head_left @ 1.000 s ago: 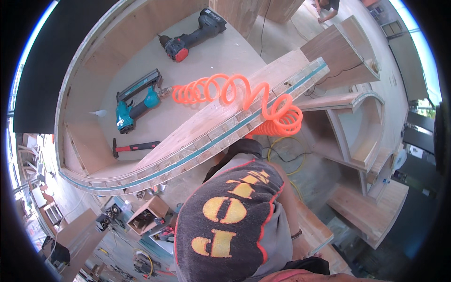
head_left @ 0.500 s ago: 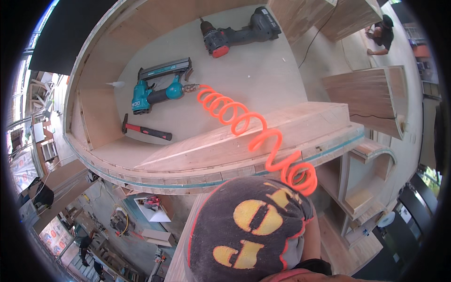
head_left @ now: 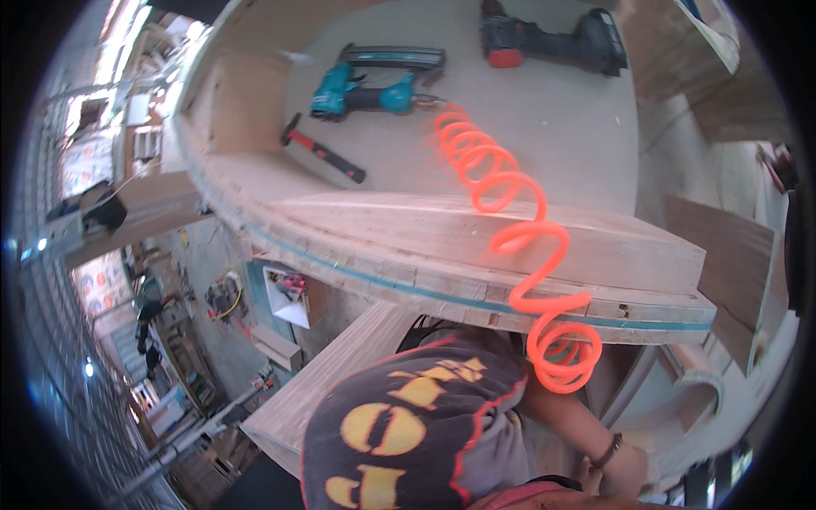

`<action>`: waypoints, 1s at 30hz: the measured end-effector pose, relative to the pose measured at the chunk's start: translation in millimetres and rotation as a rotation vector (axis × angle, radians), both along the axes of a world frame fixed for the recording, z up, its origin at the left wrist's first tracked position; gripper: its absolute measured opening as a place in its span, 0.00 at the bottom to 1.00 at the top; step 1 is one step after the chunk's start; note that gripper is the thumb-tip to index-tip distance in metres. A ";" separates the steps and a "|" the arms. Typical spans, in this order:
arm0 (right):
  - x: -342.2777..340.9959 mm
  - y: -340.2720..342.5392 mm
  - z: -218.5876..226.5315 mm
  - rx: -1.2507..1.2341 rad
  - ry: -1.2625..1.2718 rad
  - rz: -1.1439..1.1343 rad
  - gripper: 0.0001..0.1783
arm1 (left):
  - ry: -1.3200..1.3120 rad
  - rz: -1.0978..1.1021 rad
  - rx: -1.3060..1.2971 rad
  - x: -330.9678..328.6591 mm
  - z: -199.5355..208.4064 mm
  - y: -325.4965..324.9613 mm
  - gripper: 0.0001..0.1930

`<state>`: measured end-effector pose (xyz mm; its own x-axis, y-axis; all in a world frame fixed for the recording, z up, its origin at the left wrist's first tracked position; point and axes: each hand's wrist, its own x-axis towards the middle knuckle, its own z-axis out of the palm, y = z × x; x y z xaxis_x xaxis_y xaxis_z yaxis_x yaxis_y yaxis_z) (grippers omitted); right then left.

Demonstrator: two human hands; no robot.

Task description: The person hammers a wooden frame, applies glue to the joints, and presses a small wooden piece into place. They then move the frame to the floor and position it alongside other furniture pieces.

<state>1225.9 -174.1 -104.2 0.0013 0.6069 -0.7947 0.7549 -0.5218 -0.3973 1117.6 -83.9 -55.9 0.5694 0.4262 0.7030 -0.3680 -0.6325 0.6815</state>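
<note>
A bare forearm comes out from the dark printed cloth (head_left: 425, 399) and bends toward the lower right. It ends in my left hand (head_left: 627, 469), as far as I can tell, with a dark bracelet (head_left: 609, 450) at the wrist. Its fingers are turned away and hidden. More skin shows beside the wrist and along the lower edge; my right hand cannot be made out clearly there. The orange coiled air hose (head_left: 557, 242) hangs over the workpiece's near edge close to this forearm. It runs up to a teal nail gun (head_left: 361, 95), which lies untouched.
Inside the curved wooden frame (head_left: 425, 285) lie a red-and-black hammer (head_left: 327, 151) and a cordless drill (head_left: 552, 42). Wooden panels (head_left: 722, 263) stand at right. A white-lined box (head_left: 289, 297) is on the floor at left. Part of another person (head_left: 778, 166) shows far right.
My view has swung, so the frame and tools appear higher and farther right. The braceleted wrist and hand now show at lower right. The tools keep their places within the frame.
</note>
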 end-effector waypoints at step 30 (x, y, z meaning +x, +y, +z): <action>-488.6 355.7 94.0 0.572 0.042 1.536 0.11 | 0.548 1.927 -0.615 -615.2 53.9 -73.1 0.09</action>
